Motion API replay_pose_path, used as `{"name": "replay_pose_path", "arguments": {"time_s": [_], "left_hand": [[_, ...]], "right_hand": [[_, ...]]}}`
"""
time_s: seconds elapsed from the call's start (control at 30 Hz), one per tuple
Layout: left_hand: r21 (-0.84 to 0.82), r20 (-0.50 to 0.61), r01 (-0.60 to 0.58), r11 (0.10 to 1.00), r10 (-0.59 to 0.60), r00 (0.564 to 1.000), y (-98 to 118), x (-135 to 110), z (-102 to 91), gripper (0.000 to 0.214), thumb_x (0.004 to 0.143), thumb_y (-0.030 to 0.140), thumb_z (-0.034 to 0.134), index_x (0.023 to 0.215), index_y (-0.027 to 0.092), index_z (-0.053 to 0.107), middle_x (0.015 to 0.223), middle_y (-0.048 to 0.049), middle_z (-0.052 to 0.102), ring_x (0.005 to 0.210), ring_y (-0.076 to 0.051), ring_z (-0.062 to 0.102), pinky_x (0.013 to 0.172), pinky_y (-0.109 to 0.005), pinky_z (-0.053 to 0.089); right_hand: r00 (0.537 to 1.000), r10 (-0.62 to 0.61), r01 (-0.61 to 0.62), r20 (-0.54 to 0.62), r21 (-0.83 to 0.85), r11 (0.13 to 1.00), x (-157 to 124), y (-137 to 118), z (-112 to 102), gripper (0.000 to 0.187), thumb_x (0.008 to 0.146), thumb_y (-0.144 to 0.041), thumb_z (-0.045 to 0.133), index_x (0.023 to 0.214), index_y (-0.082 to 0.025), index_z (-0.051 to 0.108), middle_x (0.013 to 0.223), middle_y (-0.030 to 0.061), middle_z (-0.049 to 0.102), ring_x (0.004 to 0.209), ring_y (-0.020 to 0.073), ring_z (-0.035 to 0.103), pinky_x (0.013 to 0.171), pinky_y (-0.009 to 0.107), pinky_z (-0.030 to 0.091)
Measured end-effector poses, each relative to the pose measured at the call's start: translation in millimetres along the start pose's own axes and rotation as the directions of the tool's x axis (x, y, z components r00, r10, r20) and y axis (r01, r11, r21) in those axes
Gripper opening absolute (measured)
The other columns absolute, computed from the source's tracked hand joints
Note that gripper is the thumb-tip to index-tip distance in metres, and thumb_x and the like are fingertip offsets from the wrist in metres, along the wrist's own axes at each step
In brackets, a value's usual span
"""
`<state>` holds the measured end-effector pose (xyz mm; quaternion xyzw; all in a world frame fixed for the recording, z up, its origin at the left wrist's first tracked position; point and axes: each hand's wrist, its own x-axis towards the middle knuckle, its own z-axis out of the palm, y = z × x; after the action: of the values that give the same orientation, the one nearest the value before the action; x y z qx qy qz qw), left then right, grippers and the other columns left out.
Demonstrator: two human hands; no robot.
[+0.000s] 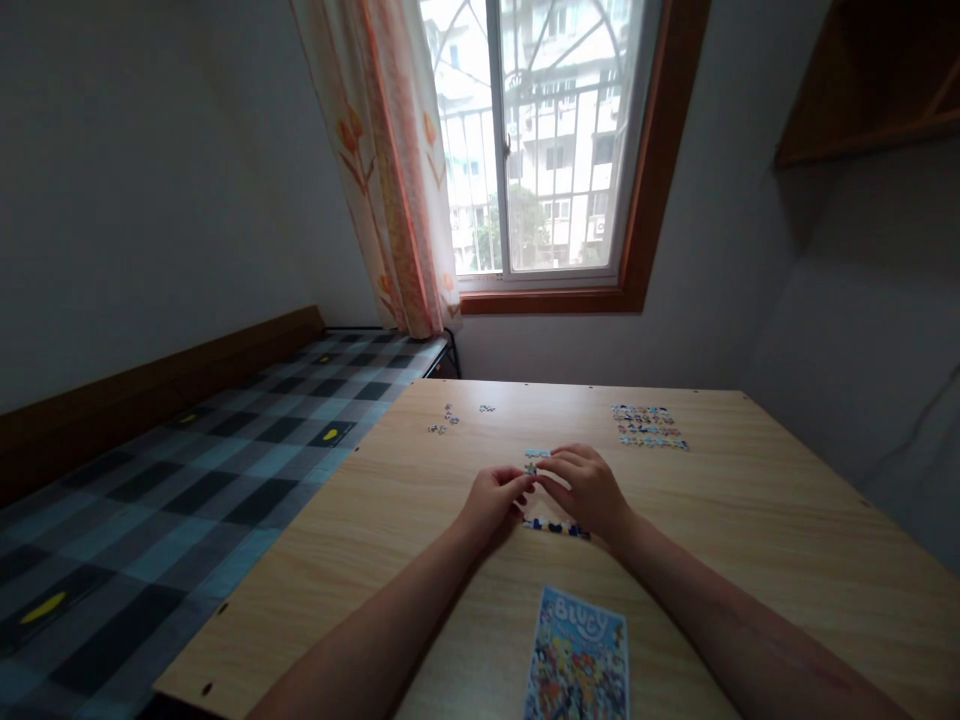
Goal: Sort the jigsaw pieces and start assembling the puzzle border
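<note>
Both my hands meet over the middle of the wooden table (750, 540). My left hand (493, 503) and my right hand (589, 488) are closed in pinches on small joined jigsaw pieces (534, 461) held between their fingertips. Just under the hands a short joined row of puzzle pieces (556, 527) lies on the table. A colourful picture card (577, 658) lies close to me, between my forearms.
A sorted patch of loose puzzle pieces (649, 426) lies at the far right of the table. A few stray pieces (448, 418) lie at the far left. A bed with a checked cover (187, 470) stands to the left. A window (540, 140) and curtain (390, 170) are behind.
</note>
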<state>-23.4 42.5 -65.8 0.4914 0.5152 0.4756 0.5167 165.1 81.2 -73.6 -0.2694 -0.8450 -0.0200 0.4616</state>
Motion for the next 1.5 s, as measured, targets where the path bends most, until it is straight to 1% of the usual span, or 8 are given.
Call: {"name": "replay_pose_path", "arguments": {"time_s": [0.17, 0.33, 0.73, 0.83, 0.93, 1.03, 1.33, 1.5], "left_hand": [[0.026, 0.055, -0.021, 0.999, 0.020, 0.998, 1.2, -1.2, -0.5, 0.048, 0.061, 0.060, 0.082, 0.067, 0.013, 0.069, 0.063, -0.0041, 0.063, 0.057, -0.013, 0.055, 0.049, -0.023, 0.043], [0.007, 0.090, -0.035, 0.999, 0.034, 0.995, 0.6, -0.9, -2.0, 0.046, 0.066, 0.057, 0.077, 0.073, 0.012, 0.073, 0.072, -0.0071, 0.067, 0.059, -0.012, 0.055, 0.048, -0.022, 0.044], [0.015, 0.065, -0.062, 0.998, 0.061, 0.996, -4.1, 1.7, 3.3, 0.038, 0.072, 0.051, 0.074, 0.072, 0.014, 0.067, 0.069, -0.0038, 0.064, 0.058, -0.012, 0.055, 0.047, -0.021, 0.048], [0.046, 0.063, -0.087, 0.995, 0.084, 0.994, -4.0, 2.2, 3.6, 0.036, 0.074, 0.050, 0.072, 0.070, 0.015, 0.065, 0.066, -0.0024, 0.063, 0.057, -0.012, 0.056, 0.048, -0.021, 0.046], [0.081, 0.077, -0.110, 0.991, 0.103, 0.992, -3.2, 2.2, 3.4, 0.035, 0.074, 0.048, 0.071, 0.069, 0.014, 0.066, 0.064, -0.0026, 0.063, 0.057, -0.012, 0.057, 0.049, -0.021, 0.045], [0.110, 0.085, -0.127, 0.986, 0.118, 0.989, -2.4, 2.2, 2.9, 0.033, 0.074, 0.047, 0.070, 0.069, 0.014, 0.067, 0.065, -0.0034, 0.064, 0.058, -0.013, 0.057, 0.051, -0.022, 0.045], [0.169, 0.093, -0.157, 0.973, 0.143, 0.985, -1.7, 0.0, -1.2, 0.030, 0.075, 0.044, 0.069, 0.072, 0.015, 0.071, 0.067, -0.0045, 0.067, 0.059, -0.014, 0.059, 0.055, -0.024, 0.046], [0.112, 0.075, -0.120, 0.986, 0.112, 0.991, -1.8, -2.1, -2.1, 0.034, 0.076, 0.049, 0.069, 0.075, 0.014, 0.070, 0.072, -0.0052, 0.067, 0.061, -0.014, 0.059, 0.052, -0.024, 0.047]], "right_hand": [[1.000, -0.009, 0.009, 0.026, 0.026, 1.000, -0.2, 2.0, 0.1, 0.012, 0.096, -0.029, 0.065, 0.100, -0.022, 0.074, 0.094, 0.0059, 0.077, 0.093, 0.0220, 0.067, 0.088, 0.037, 0.051], [0.999, -0.019, 0.018, 0.036, 0.033, 0.999, 0.0, 2.7, -1.1, 0.009, 0.095, -0.026, 0.065, 0.094, -0.023, 0.074, 0.091, 0.0048, 0.077, 0.093, 0.0212, 0.067, 0.089, 0.037, 0.050], [0.993, -0.028, 0.022, 0.118, 0.053, 0.998, -2.6, 7.9, -5.3, 0.013, 0.095, -0.030, 0.064, 0.089, -0.023, 0.072, 0.089, 0.0049, 0.076, 0.090, 0.0205, 0.068, 0.088, 0.037, 0.050], [0.995, 0.012, -0.015, 0.097, 0.028, 0.999, -2.2, 6.8, -8.7, 0.012, 0.094, -0.033, 0.066, 0.093, -0.023, 0.072, 0.091, 0.0052, 0.076, 0.091, 0.0215, 0.068, 0.088, 0.038, 0.050], [0.996, 0.040, -0.042, 0.074, 0.024, 0.999, -2.0, 6.7, -11.2, 0.021, 0.093, -0.035, 0.067, 0.107, -0.021, 0.072, 0.095, 0.0061, 0.077, 0.092, 0.0226, 0.068, 0.088, 0.039, 0.051], [0.994, 0.020, -0.024, 0.108, 0.029, 0.999, -2.1, 8.2, -11.0, 0.023, 0.095, -0.033, 0.065, 0.114, -0.023, 0.072, 0.100, 0.0062, 0.078, 0.094, 0.0221, 0.069, 0.089, 0.039, 0.051], [0.993, -0.021, 0.012, 0.120, 0.070, 0.997, -1.0, 7.6, -8.2, 0.015, 0.097, -0.028, 0.062, 0.105, -0.024, 0.075, 0.098, 0.0051, 0.078, 0.093, 0.0201, 0.070, 0.090, 0.037, 0.052], [0.996, -0.016, 0.006, 0.086, 0.115, 0.993, -0.2, 5.7, -8.6, 0.015, 0.096, -0.031, 0.063, 0.100, -0.023, 0.076, 0.093, 0.0059, 0.078, 0.089, 0.0202, 0.070, 0.084, 0.036, 0.055]]}}
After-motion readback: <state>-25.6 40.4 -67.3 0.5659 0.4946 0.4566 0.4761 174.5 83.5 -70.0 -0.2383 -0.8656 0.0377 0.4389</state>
